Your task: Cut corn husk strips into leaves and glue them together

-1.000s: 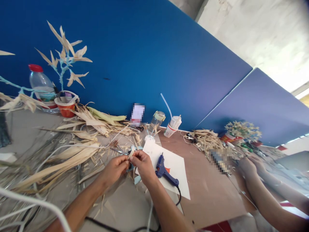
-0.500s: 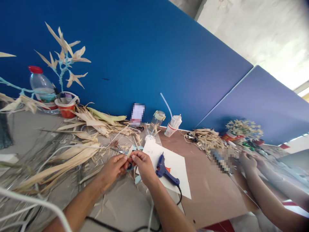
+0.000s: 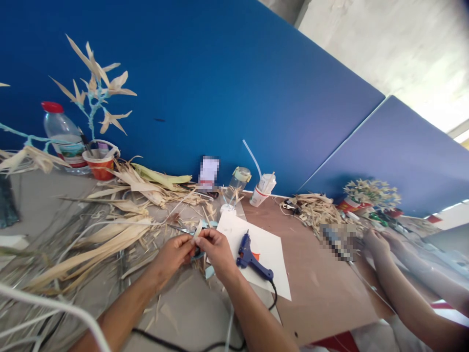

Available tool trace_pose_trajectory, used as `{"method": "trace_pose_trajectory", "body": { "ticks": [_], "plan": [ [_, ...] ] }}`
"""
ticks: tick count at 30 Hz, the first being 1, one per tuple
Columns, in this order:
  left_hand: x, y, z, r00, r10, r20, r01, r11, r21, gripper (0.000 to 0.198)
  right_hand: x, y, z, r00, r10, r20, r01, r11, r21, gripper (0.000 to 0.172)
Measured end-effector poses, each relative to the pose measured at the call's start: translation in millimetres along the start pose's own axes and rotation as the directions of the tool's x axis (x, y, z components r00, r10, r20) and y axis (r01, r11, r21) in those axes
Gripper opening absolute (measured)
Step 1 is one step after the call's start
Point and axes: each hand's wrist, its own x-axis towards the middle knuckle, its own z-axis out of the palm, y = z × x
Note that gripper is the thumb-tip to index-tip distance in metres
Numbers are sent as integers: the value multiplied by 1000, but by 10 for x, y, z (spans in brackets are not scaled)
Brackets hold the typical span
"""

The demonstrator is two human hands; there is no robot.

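Note:
Between the fingertips of both hands is a small pale strip of corn husk [image 3: 198,229], its tip pointing up. My left hand [image 3: 180,248] pinches its lower part with thumb and forefinger. My right hand [image 3: 215,247] is closed on the same piece, thumb against the left fingertips. Part of the strip is hidden by the fingers. Under the hands lie scissors [image 3: 176,228], mostly covered, and scraps of light blue paper [image 3: 209,272]. To the right of my right hand, a blue hot glue gun [image 3: 252,259] rests on a white sheet [image 3: 273,244].
Dried corn husks [image 3: 98,244] cover the table's left side. Behind stand a red-capped bottle [image 3: 60,129], a red cup [image 3: 98,166] with a husk-flower branch, a glass jar [image 3: 237,181] and a paper cup [image 3: 261,191]. At right, another person's hands [image 3: 377,244] work near a husk pile [image 3: 317,212].
My right fingers have shifted slightly on the husk strip, which now stands a little more upright. The glue gun and the things around it stay in place.

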Motion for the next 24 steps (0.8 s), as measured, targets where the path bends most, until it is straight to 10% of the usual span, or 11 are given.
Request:
{"method": "trace_pose_trajectory", "body": {
  "ticks": [12, 24],
  "plan": [
    [-12, 25, -12, 1000, 19, 1, -18, 996, -85, 31, -4, -51, -17, 995, 20, -94, -8, 993, 118, 18],
    [56, 227, -214, 914, 189, -359, -286, 927, -241, 30, 129, -112, -214, 944, -121, -306, 163, 980, 116, 11]
  ]
}}
